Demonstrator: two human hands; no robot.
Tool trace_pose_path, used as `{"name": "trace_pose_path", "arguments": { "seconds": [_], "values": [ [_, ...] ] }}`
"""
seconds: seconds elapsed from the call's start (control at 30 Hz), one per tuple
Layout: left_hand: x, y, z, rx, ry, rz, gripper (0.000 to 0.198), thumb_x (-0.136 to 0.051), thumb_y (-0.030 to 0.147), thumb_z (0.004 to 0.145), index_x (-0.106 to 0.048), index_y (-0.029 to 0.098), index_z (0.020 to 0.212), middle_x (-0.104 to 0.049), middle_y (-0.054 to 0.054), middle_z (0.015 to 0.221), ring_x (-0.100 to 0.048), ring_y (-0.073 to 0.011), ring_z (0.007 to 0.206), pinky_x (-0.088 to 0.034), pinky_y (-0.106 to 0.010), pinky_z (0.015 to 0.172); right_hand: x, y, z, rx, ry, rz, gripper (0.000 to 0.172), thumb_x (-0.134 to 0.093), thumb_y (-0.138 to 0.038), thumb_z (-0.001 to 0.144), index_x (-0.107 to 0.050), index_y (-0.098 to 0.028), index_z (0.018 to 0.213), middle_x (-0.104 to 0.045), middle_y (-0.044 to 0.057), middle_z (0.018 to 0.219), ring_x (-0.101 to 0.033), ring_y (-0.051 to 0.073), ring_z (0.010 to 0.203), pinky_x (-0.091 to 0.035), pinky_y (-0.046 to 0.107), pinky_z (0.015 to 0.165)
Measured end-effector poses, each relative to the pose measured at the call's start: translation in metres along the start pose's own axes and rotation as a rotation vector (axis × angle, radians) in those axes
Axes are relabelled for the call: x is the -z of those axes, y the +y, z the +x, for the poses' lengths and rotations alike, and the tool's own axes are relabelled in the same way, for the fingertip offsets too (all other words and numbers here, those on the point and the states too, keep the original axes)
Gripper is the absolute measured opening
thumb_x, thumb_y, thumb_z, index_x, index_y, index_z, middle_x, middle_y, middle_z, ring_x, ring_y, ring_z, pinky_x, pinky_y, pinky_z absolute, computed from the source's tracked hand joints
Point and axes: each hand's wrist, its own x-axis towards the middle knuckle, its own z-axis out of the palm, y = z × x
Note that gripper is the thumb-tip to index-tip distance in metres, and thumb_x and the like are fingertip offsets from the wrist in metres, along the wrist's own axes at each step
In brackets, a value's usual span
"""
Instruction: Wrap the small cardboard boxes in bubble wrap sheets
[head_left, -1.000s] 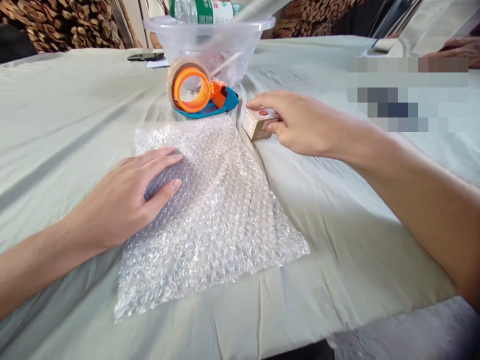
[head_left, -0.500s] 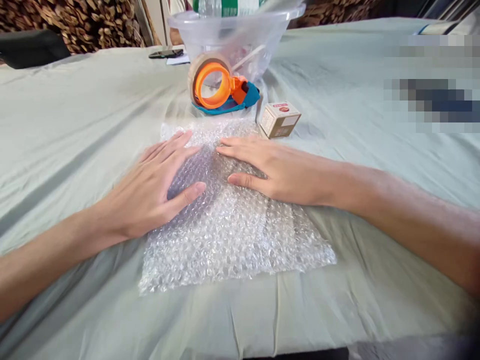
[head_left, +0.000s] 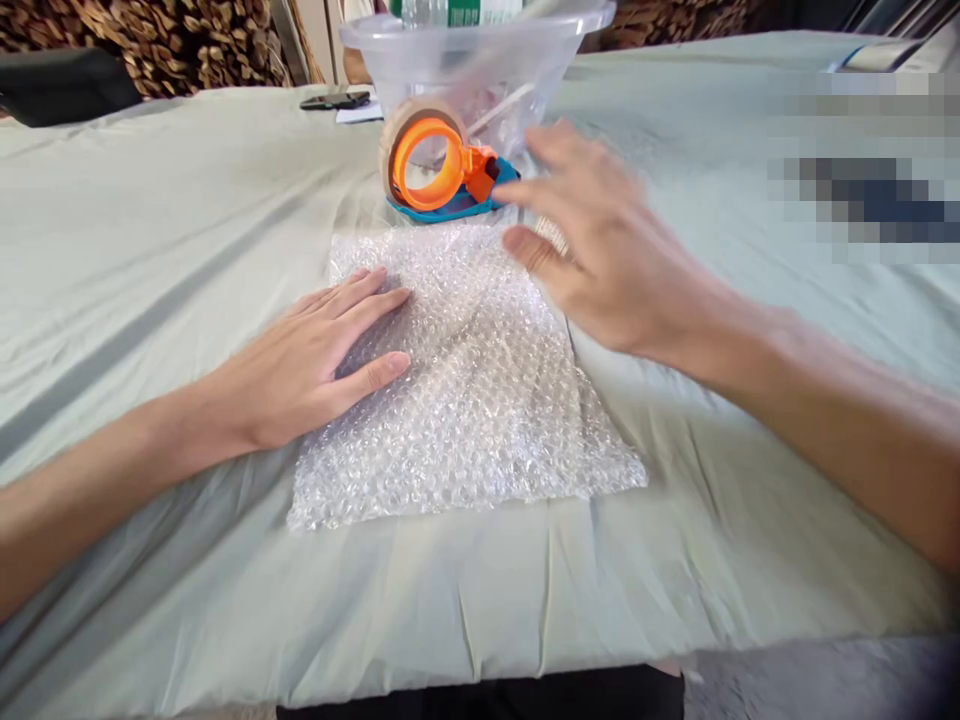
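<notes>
Head view shows hands spread wide, bubble wrap short of tablecloth's near edge.

Clear plastic basin on far part of pale green cloth; bottle with green-and-white label at basin top, cut off by upper edge of view. Dark phone left of basin, partly overlapping white sheet. Stacked split wood in background; black object far left, identity unclear.
</notes>
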Motion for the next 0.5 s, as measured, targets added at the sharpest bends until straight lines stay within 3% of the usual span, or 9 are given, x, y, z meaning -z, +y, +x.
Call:
{"name": "trace_pose_path", "arguments": {
  "seconds": [0.07,0.13,0.23,0.3,0.37,0.5],
  "values": [
    [0.002,0.001,0.0,0.011,-0.024,-0.006,0.1,-0.022,0.092,0.113,-0.043,0.025,0.183,-0.03,-0.008,0.196,-0.026,-0.037,0.184,-0.025,-0.063,0.15,0.011,0.002,0.004,-0.125,0.084,-0.083,0.056,-0.062,-0.029,0.118,-0.06,-0.013,0.171,-0.027,0.02,0.196,-0.019,0.038,0.186,-0.012,0.066,0.151],
    [0.004,0.001,0.001,0.012,-0.04,-0.023,0.101,-0.019,0.092,0.113,-0.041,0.024,0.184,-0.028,-0.008,0.197,-0.023,-0.0366,0.185,-0.023,-0.063,0.151,0.017,0.007,0.005,-0.275,0.06,-0.137,0.065,-0.069,-0.03,0.114,-0.055,-0.011,0.174,-0.029,0.024,0.194,-0.027,0.044,0.183,-0.019,0.068,0.149],
    [0.006,0.001,0.002,0.011,-0.071,-0.042,0.097,-0.016,0.086,0.115,-0.039,0.024,0.185,-0.028,-0.007,0.197,-0.021,-0.0357,0.186,-0.021,-0.063,0.152,0.017,0.021,0.005,-0.441,-0.137,-0.15,0.07,-0.075,-0.039,0.112,-0.056,-0.013,0.174,-0.061,0.03,0.171,-0.064,0.054,0.156,-0.049,0.076,0.128],
    [0.007,0.001,0.003,0.019,-0.096,-0.039,0.094,-0.018,0.082,0.115,-0.037,0.023,0.186,-0.027,-0.007,0.197,-0.02,-0.0357,0.186,-0.02,-0.062,0.152,0.016,0.03,0.004,-0.474,-0.235,-0.147,0.073,-0.077,-0.039,0.111,-0.053,-0.018,0.176,-0.076,0.027,0.152,-0.076,0.053,0.136,-0.057,0.074,0.115],
    [0.007,0.002,0.003,0.031,-0.113,-0.029,0.092,-0.021,0.079,0.115,-0.036,0.023,0.186,-0.025,-0.007,0.198,-0.02,-0.0363,0.186,-0.019,-0.062,0.152,0.018,0.037,0.005,-0.465,-0.262,-0.133,0.078,-0.081,-0.037,0.108,-0.049,-0.023,0.177,-0.079,0.023,0.147,-0.077,0.048,0.13,-0.057,0.067,0.112],
    [0.008,0.004,0.004,0.048,-0.122,-0.015,0.091,-0.026,0.077,0.114,-0.035,0.022,0.186,-0.023,-0.009,0.198,-0.02,-0.0369,0.186,-0.021,-0.063,0.152,0.027,0.039,0.007,-0.414,-0.181,-0.029,0.065,-0.099,-0.033,0.092,-0.069,-0.019,0.148,-0.078,0.021,0.146,-0.074,0.041,0.129,-0.055,0.054,0.109]
  ]
}}
